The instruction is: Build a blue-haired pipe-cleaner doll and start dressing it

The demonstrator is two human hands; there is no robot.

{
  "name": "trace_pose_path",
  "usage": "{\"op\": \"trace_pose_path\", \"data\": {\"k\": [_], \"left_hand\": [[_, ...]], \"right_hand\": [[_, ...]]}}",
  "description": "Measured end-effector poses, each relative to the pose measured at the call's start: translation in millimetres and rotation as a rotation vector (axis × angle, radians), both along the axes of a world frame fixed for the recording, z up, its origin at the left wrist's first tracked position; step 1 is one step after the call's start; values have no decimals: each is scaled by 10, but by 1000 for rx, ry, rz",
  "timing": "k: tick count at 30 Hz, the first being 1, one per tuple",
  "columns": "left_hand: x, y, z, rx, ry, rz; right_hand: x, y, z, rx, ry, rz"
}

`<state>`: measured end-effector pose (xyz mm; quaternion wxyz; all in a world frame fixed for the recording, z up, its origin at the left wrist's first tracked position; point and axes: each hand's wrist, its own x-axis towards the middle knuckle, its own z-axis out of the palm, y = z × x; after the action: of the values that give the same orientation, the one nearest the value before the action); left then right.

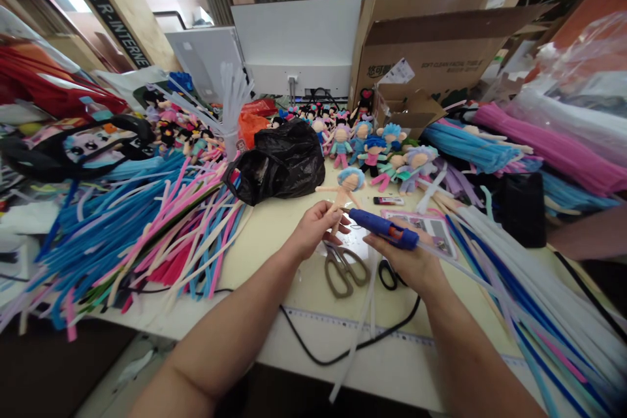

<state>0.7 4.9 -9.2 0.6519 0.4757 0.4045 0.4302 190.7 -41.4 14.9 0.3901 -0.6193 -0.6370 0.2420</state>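
My left hand is closed around the legs of a small pipe-cleaner doll with light blue hair and a tan body, held upright above the table. My right hand grips a blue hot glue gun, its nozzle pointing left and nearly touching the doll's lower body. A clear glue stick juts out of the gun's back toward the right. Below the hands a pair of grey-handled scissors lies on the cream table.
Heaps of blue, pink and white pipe cleaners cover the left; more white, blue and pink ones lie right. A black plastic bag, several finished dolls, an open cardboard box and a black cable surround the work spot.
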Motion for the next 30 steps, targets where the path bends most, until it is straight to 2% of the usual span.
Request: {"op": "trace_pose_path", "data": {"k": [9,16,30], "left_hand": [[45,-20,15,37,71,50],[64,-29,-21,80,122,52],[36,-14,-40,103,118,32]], "right_hand": [[-12,12,-27,-13,139,-70],[-11,20,-29,47,76,-117],[-45,31,-74,35,-72,-114]]}}
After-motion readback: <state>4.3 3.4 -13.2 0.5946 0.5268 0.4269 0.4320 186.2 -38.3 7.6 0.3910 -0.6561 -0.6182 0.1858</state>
